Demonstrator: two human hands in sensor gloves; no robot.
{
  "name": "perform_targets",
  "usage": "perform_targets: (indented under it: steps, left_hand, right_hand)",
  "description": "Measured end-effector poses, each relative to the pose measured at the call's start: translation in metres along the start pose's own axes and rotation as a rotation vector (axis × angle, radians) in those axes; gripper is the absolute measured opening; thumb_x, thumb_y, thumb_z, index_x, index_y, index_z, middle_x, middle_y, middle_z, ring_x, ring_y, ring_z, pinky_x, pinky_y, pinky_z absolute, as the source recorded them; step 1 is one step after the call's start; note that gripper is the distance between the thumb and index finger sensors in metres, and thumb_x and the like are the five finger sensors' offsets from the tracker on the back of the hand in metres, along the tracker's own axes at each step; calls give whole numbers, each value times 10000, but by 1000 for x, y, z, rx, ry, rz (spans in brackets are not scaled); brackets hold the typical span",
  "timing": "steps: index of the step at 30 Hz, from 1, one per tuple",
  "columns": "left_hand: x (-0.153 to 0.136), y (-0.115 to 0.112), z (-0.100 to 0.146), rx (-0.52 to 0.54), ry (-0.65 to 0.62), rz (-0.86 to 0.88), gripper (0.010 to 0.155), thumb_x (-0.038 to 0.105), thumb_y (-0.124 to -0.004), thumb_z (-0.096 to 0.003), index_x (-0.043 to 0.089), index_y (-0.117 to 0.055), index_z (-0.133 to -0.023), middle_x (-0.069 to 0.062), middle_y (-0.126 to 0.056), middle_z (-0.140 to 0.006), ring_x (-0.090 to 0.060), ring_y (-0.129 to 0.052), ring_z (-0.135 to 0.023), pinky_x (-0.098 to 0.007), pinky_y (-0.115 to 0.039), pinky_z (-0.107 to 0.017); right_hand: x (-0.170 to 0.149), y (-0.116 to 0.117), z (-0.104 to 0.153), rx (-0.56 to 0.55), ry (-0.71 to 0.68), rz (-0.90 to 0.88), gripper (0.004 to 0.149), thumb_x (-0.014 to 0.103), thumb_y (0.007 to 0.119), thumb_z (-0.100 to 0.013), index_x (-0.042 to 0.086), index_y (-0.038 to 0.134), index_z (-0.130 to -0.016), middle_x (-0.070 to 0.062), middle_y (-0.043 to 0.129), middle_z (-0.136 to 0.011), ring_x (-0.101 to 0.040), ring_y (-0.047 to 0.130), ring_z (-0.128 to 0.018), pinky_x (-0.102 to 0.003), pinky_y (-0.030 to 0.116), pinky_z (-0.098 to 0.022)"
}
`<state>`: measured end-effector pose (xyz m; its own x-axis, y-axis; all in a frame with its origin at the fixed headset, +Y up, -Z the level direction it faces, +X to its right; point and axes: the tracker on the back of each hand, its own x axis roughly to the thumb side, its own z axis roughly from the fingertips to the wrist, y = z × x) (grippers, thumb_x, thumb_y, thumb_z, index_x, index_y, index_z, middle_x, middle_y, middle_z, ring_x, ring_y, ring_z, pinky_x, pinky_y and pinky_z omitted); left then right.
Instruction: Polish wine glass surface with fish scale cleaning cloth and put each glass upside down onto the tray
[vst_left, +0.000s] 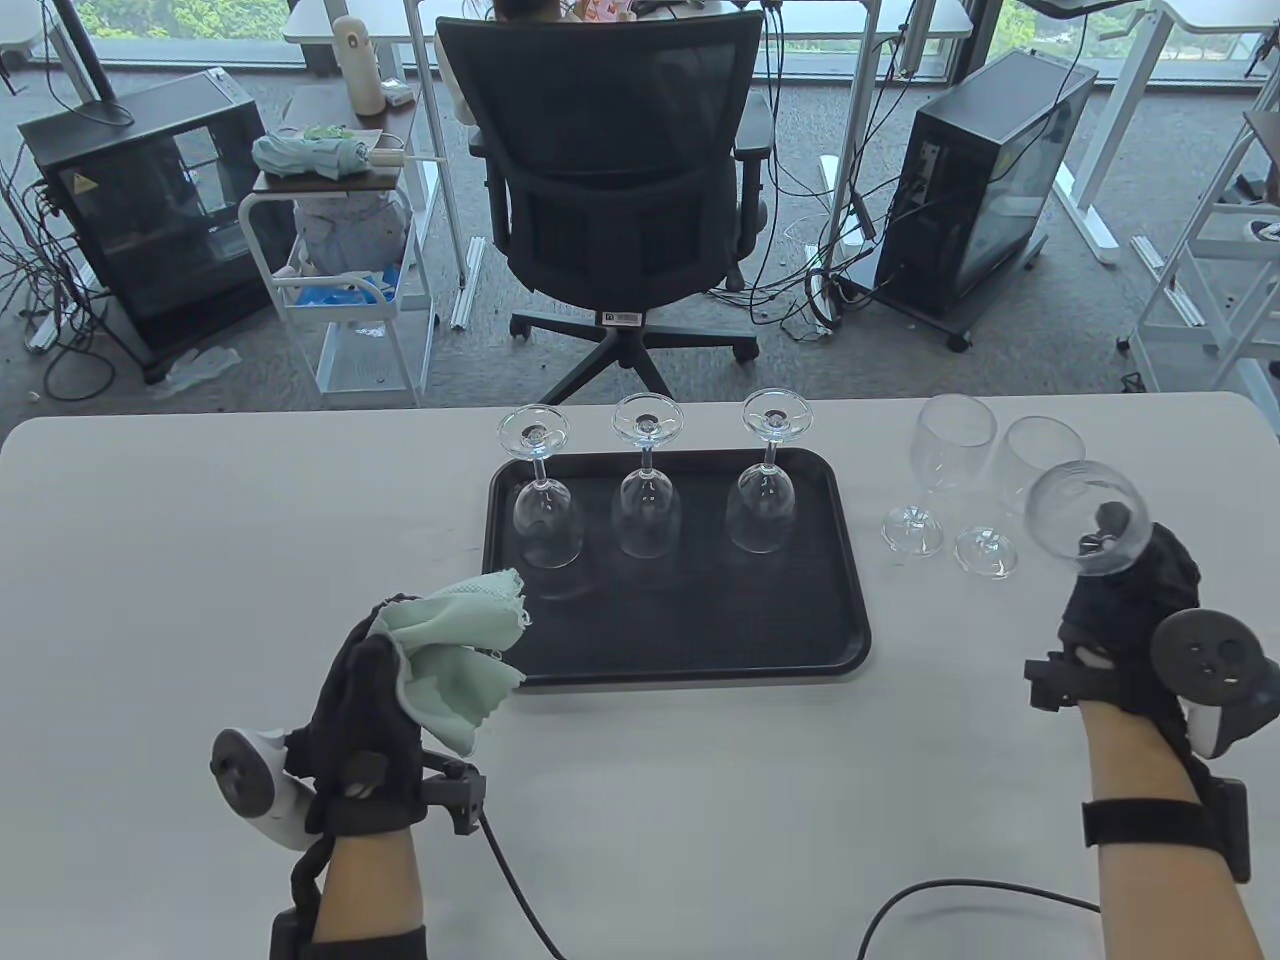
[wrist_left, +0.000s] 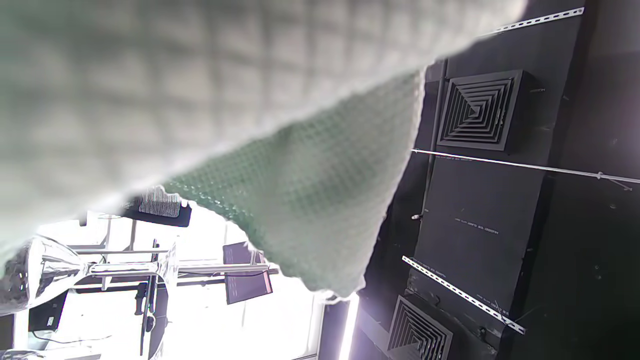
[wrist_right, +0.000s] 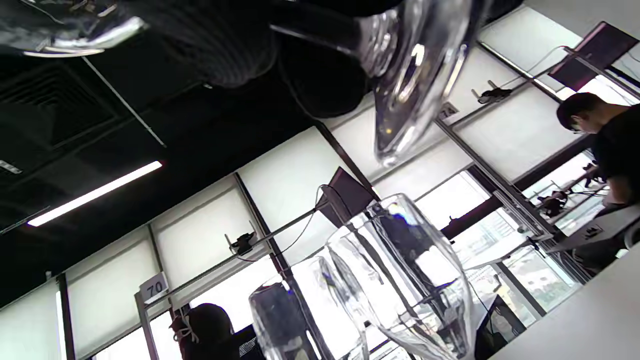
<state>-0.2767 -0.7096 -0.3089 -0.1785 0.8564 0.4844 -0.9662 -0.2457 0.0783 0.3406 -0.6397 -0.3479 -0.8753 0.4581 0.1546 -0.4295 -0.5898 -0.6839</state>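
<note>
My left hand (vst_left: 400, 660) grips a bunched pale green cleaning cloth (vst_left: 455, 650) just off the tray's front left corner; the cloth (wrist_left: 300, 200) fills most of the left wrist view. My right hand (vst_left: 1125, 590) holds a wine glass (vst_left: 1088, 518) raised above the table at the right, fingers curled round its lower part. Its foot (wrist_right: 415, 75) shows close in the right wrist view. On the black tray (vst_left: 700, 640), three glasses stand upside down in a row at the back: left (vst_left: 546, 500), middle (vst_left: 647, 490), right (vst_left: 762, 485).
Two upright wine glasses (vst_left: 945, 470) (vst_left: 1030, 480) stand on the white table (vst_left: 200, 560) right of the tray. A cable (vst_left: 900, 900) crosses the table's front. A black office chair (vst_left: 620, 190) stands behind the table's far edge.
</note>
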Motion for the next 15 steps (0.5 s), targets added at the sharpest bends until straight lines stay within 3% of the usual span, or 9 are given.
perform_targets:
  steps: [5, 8, 11, 15]
  left_hand:
    - [-4, 0, 0, 4, 7, 13, 507, 502, -656, -608, 167, -750, -976, -98, -726, -1065, -398, -737, -964, -635, -694, -683]
    - [-4, 1, 2, 15, 8, 21, 507, 504, -654, -608, 173, -744, -982, -94, -716, -1074, -395, -721, -977, -640, -679, -691]
    - [-3, 1, 2, 13, 6, 26, 507, 505, -652, -610, 177, -736, -988, -89, -707, -1082, -394, -704, -988, -644, -664, -699]
    - [-7, -9, -3, -17, -7, 11, 510, 518, -642, -612, 200, -718, -1005, -73, -688, -1101, -388, -669, -1010, -644, -649, -705]
  right_hand:
    - [113, 34, 41, 101, -255, 225, 492, 346, 887, -478, 371, 727, -943, -37, 879, -872, -280, 718, -908, -589, 628, -604]
    - [150, 67, 72, 170, -321, 252, 492, 324, 900, -466, 370, 748, -932, -37, 887, -864, -280, 723, -900, -563, 645, -586]
    - [165, 95, 98, 217, -366, 294, 492, 317, 907, -458, 369, 759, -924, -31, 894, -855, -279, 734, -889, -539, 665, -567]
    - [169, 109, 116, 281, -399, 311, 495, 313, 913, -452, 356, 766, -923, -32, 906, -846, -282, 747, -875, -521, 684, -551]
